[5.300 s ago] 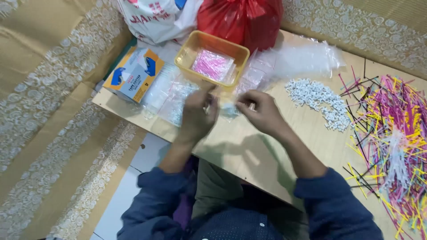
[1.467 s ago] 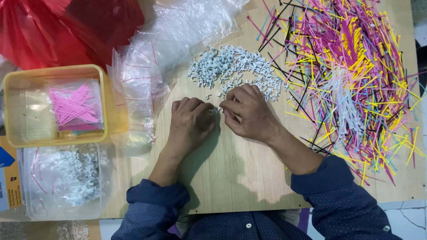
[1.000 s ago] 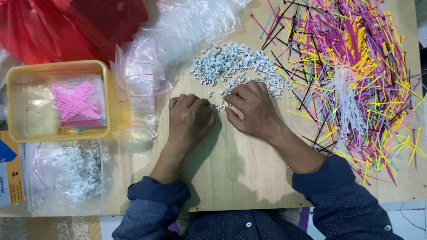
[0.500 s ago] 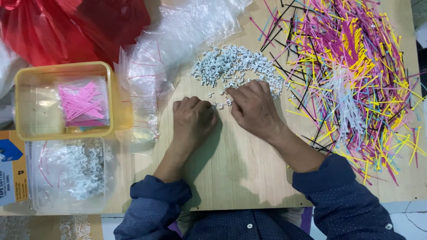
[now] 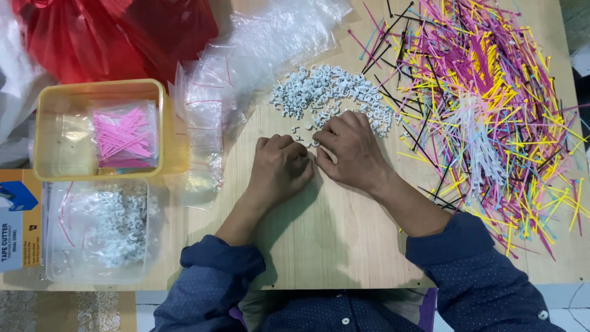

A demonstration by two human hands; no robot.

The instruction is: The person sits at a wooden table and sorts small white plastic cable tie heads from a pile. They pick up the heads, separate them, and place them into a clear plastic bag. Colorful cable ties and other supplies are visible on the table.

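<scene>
A heap of small white plastic clips [image 5: 329, 92] lies on the wooden table [image 5: 332, 246]. My two hands meet at its near edge, where a few loose clips are scattered. My left hand [image 5: 279, 167] rests knuckles up with its fingers curled under, so whatever is inside is hidden. Thumb and fingertips of my right hand [image 5: 351, 149] pinch together over loose clips, right against the left hand's fingers. Both arms wear dark blue dotted sleeves.
A wide spread of coloured cable ties [image 5: 485, 104] covers the right side. Clear plastic bags [image 5: 246, 67] lie behind the hands. At the left are a yellow tray [image 5: 55, 98] with a bag of pink ties, a clear box of clips [image 5: 98, 230], a small carton [image 5: 15, 221] and a red bag [image 5: 110, 31].
Five seconds ago my hands worked near the yellow tray; now they sit at the clip heap. In the last second they have barely shifted, the fingers working on loose clips.
</scene>
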